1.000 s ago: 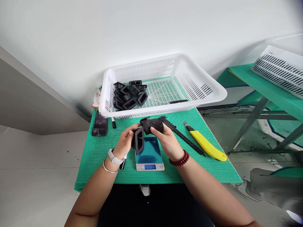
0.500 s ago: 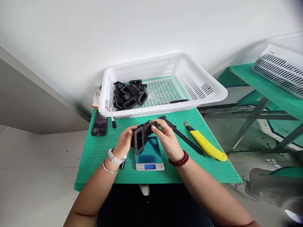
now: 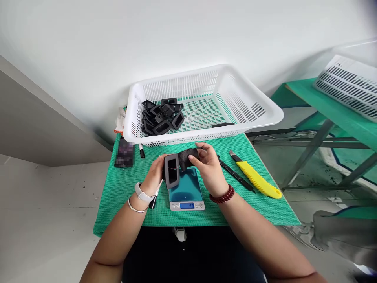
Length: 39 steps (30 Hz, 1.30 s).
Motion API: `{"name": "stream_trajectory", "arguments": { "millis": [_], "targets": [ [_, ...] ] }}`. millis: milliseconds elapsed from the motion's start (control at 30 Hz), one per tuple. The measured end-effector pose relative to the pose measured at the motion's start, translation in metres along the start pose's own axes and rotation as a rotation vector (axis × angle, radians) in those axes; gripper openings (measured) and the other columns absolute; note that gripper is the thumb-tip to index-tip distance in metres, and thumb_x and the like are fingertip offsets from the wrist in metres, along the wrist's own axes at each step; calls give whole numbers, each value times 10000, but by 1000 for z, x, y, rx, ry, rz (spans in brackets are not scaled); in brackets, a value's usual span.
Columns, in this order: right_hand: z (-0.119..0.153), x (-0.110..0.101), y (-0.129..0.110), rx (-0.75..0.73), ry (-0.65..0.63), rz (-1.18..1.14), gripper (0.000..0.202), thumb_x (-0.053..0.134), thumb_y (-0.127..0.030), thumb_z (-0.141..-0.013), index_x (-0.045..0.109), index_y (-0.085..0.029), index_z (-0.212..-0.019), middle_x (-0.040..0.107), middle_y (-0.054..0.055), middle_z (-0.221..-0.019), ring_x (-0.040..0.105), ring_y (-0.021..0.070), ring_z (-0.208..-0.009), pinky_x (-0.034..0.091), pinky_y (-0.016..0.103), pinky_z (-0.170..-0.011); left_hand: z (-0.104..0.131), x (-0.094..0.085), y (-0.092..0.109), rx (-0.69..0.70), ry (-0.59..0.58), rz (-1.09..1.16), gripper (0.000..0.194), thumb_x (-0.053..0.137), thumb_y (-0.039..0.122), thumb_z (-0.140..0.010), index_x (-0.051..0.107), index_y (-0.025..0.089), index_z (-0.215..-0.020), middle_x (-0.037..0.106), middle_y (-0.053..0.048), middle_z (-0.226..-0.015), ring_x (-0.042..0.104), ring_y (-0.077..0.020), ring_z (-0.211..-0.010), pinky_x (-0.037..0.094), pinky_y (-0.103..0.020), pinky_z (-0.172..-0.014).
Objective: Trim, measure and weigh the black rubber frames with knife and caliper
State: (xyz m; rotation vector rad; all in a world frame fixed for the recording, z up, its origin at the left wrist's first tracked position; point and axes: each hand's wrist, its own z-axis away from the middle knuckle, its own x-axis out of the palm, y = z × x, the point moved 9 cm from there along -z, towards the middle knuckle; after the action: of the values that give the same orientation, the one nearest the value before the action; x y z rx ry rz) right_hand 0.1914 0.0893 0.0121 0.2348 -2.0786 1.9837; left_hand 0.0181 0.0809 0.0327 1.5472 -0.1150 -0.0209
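Observation:
My left hand [image 3: 153,177] is closed on a black rectangular frame-shaped part [image 3: 173,182] with an open middle, held upright above the scale's left side. Between the thumb and fingers of my right hand [image 3: 211,173] is a dark, flat, rough-looking black piece [image 3: 185,158]. Its left end meets or overlaps the frame part; I cannot tell whether they are joined. Below both hands lies a small digital scale [image 3: 186,193] with a shiny blue-green plate and a lit display. The hands partly hide the held pieces.
Behind the scale stands a white slotted basket [image 3: 188,138] with several black frame parts [image 3: 161,127] heaped at its left. A yellow-handled cutter [image 3: 256,179] and a black caliper-like tool [image 3: 237,177] lie right. Markers [image 3: 141,151] and a blurred dark packet [image 3: 124,154] are left.
The frame part has turned so its opening faces me more squarely. My right hand has shifted slightly right and up, and more of the flat black piece now shows between the hands.

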Motion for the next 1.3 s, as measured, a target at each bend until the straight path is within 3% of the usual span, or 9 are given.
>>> {"name": "stream_trajectory", "arguments": {
  "millis": [167,267,500,667,800,900,1033,1200,1300],
  "targets": [
    [1,4,2,1,-35,-3,428,776,-363,-765,462,-291,-1047,586,-33,-855,599,147,-818,507,310,-766,0,9,-14,-41,-133,-16,671,419,731,-863,708,172,-1096,724,-99,-1090,671,-234,-1016,554,-378,-920],
    [4,13,5,31,-105,-6,410,776,-369,-768,464,-286,-1020,576,-41,-849,591,135,-812,499,299,-774,-1,10,-19,-39,-158,-20,617,438,702,-878,712,192,-1093,720,-90,-1140,653,-248,-1093,521,-377,-976],
    [5,16,13,136,-126,-61,420,828,-391,-699,541,-251,-972,593,-23,-873,586,143,-845,505,303,-798,-4,3,-20,-7,-112,-30,567,414,656,-918,715,202,-1075,720,-90,-1117,652,-246,-1069,523,-372,-949],
    [4,16,10,116,-127,-28,350,806,-407,-720,524,-234,-833,530,-35,-823,525,119,-765,487,280,-736,-6,-7,-20,19,-19,-30,525,418,638,-925,707,200,-948,707,-66,-904,647,-199,-851,557,-355,-801],
    [4,13,7,102,-96,-4,386,809,-432,-706,523,-248,-888,550,-13,-910,555,149,-866,502,309,-797,-5,-9,-24,1,1,-32,523,395,646,-927,687,212,-935,672,-63,-850,616,-192,-767,554,-352,-712],
    [5,17,11,161,-141,6,392,810,-445,-697,558,-236,-911,584,15,-958,576,180,-936,498,338,-839,-5,-6,-25,-18,-16,-28,552,371,667,-922,683,213,-951,670,-70,-849,619,-203,-762,549,-356,-697],
    [5,18,13,183,-157,-38,319,803,-408,-708,558,-223,-794,548,-13,-826,546,147,-811,469,315,-783,-5,0,-21,-9,-65,33,552,370,663,-927,675,206,-979,702,-77,-928,653,-211,-850,551,-370,-814],
    [4,15,7,130,-133,-31,297,780,-385,-718,538,-221,-769,544,-8,-848,513,142,-810,448,298,-760,-6,-14,-20,-8,44,3,549,415,689,-899,648,192,-905,642,-29,-773,593,-158,-691,523,-303,-651],
    [5,16,6,137,-127,-18,310,730,-413,-760,479,-232,-776,531,-12,-808,510,147,-779,456,303,-735,-7,-14,-19,-3,32,2,557,365,674,-924,650,195,-917,637,-37,-804,588,-157,-706,522,-305,-661]
  ]
}}
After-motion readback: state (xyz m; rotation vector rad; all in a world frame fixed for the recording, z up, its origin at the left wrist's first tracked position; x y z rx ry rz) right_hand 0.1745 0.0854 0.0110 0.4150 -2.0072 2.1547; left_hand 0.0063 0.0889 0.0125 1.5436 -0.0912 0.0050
